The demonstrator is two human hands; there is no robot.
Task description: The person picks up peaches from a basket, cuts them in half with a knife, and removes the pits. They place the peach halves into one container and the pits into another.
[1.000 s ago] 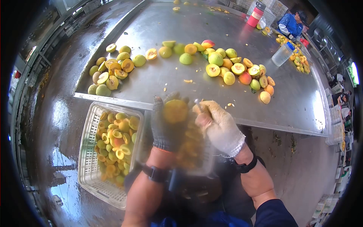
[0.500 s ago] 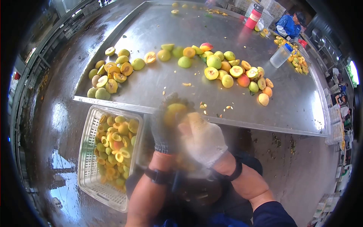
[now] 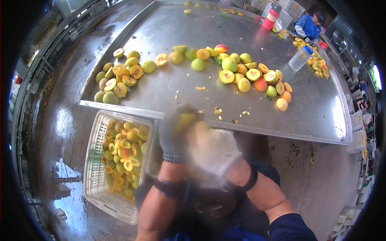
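Observation:
My left hand [image 3: 173, 134], in a dark grey knit glove, is closed around a yellow-green peach [image 3: 187, 119] above the gap by the table's front edge. Pressed close beside it is my right hand [image 3: 215, 150] in a whitish glove, its fingers curled in. Blur hides whatever the right fingers hold. Below and left of the hands stands a white plastic basket [image 3: 93, 176] with many pitted peach halves [image 3: 128, 146] in it.
On the metal table [image 3: 161, 94] lie a left pile of peaches [image 3: 122, 74] and a larger right pile [image 3: 253, 74]. Small pale bits [image 3: 217, 110] lie near the front edge. A blue-capped bottle [image 3: 299, 59] and a red bottle [image 3: 271, 18] stand farther back; another person [image 3: 307, 27] sits beyond.
Both hands stay together at nearly the same place, the right one turned slightly and more smeared. The table and basket have shifted slightly in view. The peach remains in my left hand.

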